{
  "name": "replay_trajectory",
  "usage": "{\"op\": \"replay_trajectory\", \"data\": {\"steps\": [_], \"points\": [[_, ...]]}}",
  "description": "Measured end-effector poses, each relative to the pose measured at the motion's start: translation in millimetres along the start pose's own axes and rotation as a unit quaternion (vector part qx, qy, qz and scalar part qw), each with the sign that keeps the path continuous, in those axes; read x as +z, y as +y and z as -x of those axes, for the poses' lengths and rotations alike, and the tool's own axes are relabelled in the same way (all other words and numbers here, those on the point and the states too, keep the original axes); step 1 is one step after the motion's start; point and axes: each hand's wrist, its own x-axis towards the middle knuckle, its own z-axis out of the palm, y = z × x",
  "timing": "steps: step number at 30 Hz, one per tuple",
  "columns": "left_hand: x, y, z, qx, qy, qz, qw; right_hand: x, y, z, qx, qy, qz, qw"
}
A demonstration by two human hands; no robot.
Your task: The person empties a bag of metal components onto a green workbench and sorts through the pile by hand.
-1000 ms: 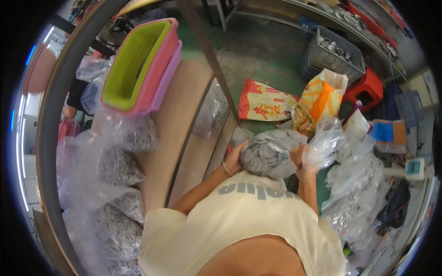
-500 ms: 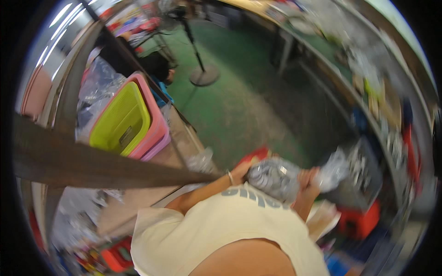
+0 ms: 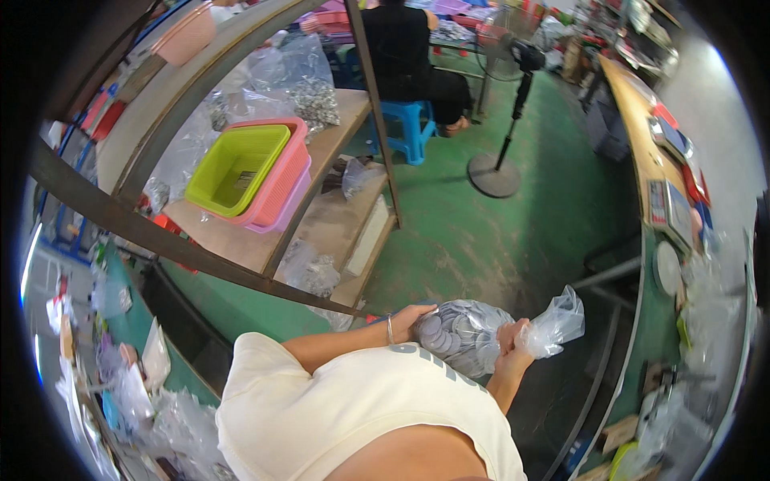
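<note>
Green floor is spreading below as I'm cradling a clear bag of grey discs [image 3: 464,335] at my chest: left hand [image 3: 411,318] cupping its side for support, right hand [image 3: 510,339] fingers clamping the twisted neck so nothing spills.

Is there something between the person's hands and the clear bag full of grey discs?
Nothing visible does. The left hand rests directly against the side of the clear bag of grey discs, and the right hand grips its gathered neck, so both hands touch the plastic itself.
</note>
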Motion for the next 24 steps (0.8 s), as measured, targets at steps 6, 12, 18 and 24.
{"op": "replay_trajectory", "data": {"steps": [6, 12, 18, 24], "points": [[32, 72, -64, 0.03, 0.03, 0.091, 0.995, -19, 29, -154, 0.108, -0.079, -0.01, 0.991], [32, 172, -173, 0.178, -0.008, 0.131, 0.975, -14, 55, -324, 0.122, -0.155, -0.034, 0.98], [61, 295, -185, 0.29, -0.018, 0.153, 0.944, 58, 61, -467, 0.143, -0.192, -0.036, 0.97], [54, 397, -240, 0.421, 0.011, 0.306, 0.854, 122, 118, -604, 0.273, -0.247, -0.028, 0.929]]}}
